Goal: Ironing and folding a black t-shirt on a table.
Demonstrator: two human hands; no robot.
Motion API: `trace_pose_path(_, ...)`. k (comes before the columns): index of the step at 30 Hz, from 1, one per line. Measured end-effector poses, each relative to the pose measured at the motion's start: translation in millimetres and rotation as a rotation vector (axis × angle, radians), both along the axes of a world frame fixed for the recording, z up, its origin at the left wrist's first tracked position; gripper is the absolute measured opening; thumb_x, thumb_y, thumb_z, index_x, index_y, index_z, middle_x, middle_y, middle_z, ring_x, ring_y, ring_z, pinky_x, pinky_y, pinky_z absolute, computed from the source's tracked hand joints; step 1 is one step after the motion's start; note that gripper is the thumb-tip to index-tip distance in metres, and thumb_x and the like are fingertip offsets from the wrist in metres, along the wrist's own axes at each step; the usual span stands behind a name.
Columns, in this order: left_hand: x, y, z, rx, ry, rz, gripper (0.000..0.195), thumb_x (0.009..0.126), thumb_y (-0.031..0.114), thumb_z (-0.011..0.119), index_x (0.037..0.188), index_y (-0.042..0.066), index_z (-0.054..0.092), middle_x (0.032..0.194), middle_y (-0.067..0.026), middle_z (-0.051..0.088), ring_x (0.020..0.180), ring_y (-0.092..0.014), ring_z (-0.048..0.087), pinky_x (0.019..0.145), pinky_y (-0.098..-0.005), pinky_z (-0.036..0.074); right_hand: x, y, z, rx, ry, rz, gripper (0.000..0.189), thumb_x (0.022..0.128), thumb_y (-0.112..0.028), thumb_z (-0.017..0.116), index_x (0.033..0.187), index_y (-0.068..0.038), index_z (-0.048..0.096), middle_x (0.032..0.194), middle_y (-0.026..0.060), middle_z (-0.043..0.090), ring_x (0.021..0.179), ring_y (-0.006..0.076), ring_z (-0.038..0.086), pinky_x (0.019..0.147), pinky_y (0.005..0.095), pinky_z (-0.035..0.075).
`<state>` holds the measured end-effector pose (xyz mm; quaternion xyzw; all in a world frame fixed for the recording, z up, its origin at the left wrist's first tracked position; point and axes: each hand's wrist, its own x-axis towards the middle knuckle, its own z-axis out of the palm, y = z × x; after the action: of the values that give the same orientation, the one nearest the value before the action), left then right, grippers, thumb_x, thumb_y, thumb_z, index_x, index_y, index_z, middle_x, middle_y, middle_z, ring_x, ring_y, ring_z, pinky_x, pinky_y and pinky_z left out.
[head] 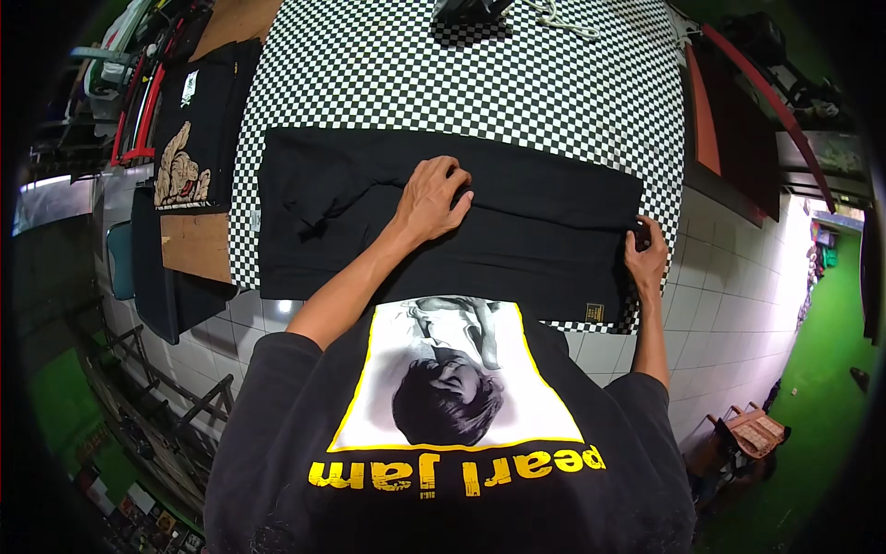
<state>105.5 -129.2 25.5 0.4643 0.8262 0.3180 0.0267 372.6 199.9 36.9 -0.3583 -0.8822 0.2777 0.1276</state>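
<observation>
A black T-shirt (540, 249), partly folded lengthwise, lies across a table with a black-and-white checked cover (471, 83). One sleeve is bunched towards its left end, and a small woven label sits near its lower right corner. My left hand (439, 197) rests on the middle of the shirt, fingers bent, by the folded-over edge. At the right end, my right hand (646, 253) has thumb and forefinger at the shirt's hem; whether cloth is pinched between them cannot be told.
Left of the checked cover, folded black shirts (194, 138), the top one printed, lie on a wooden surface (195, 246). A black object (471, 10) and a pale cord (564, 24) are at the far edge. A dark chair (156, 277) stands at the left.
</observation>
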Motion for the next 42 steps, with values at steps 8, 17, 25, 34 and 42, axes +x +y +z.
trace_pose_path(8,1.5,14.0,11.7,-0.021,0.014,-0.024,0.026,0.088,0.018,0.070,0.109,0.003,0.065,0.119,-0.0160,0.059,0.111,-0.035,0.058,0.099,-0.0468,0.045,4.3,-9.8,-3.7,-0.047,0.062,-0.144,0.028,0.090,-0.016,0.067,0.117,-0.007,0.067,0.080,0.0045,0.064,0.072,0.0138,0.058,0.071,0.0301,0.049)
trace_pose_path(17,14.9,43.1,-7.6,-0.139,-0.027,-0.144,0.051,0.098,0.028,0.058,0.146,0.012,0.048,0.158,-0.0188,0.034,0.148,-0.036,0.031,0.121,-0.0521,0.026,0.9,-18.2,-18.8,-0.065,-0.064,-0.331,0.026,0.087,-0.016,0.071,0.110,-0.005,0.070,0.070,0.0028,0.065,0.065,0.0136,0.059,0.070,0.0297,0.051)
trace_pose_path(25,13.7,40.5,-26.5,-0.301,0.031,-0.139,0.072,0.098,0.051,0.052,0.160,0.022,0.029,0.167,-0.0151,0.019,0.154,-0.033,0.017,0.124,-0.0537,0.015,15.1,2.5,-16.1,-0.230,0.095,-0.232,0.023,0.091,-0.008,0.071,0.112,-0.001,0.067,0.066,-0.0043,0.059,0.063,0.0049,0.051,0.061,0.0228,0.043)
trace_pose_path(34,14.2,40.6,-26.3,-0.347,0.058,-0.139,0.081,0.095,0.062,0.050,0.161,0.024,0.024,0.167,-0.0142,0.015,0.155,-0.031,0.015,0.125,-0.0529,0.014,0.8,-24.6,20.0,0.389,0.006,0.282,0.031,0.079,0.001,0.068,0.109,-0.003,0.066,0.107,0.0135,0.064,0.089,0.0293,0.066,0.075,0.0369,0.054)
trace_pose_path(42,14.2,40.4,-26.7,-0.348,0.037,-0.146,0.081,0.094,0.063,0.050,0.161,0.024,0.024,0.168,-0.0140,0.015,0.155,-0.031,0.014,0.125,-0.0526,0.013,-1.0,-18.9,22.9,0.373,-0.119,0.422,0.035,0.069,0.005,0.070,0.102,-0.003,0.065,0.103,0.0125,0.062,0.099,0.0315,0.061,0.089,0.0416,0.048)
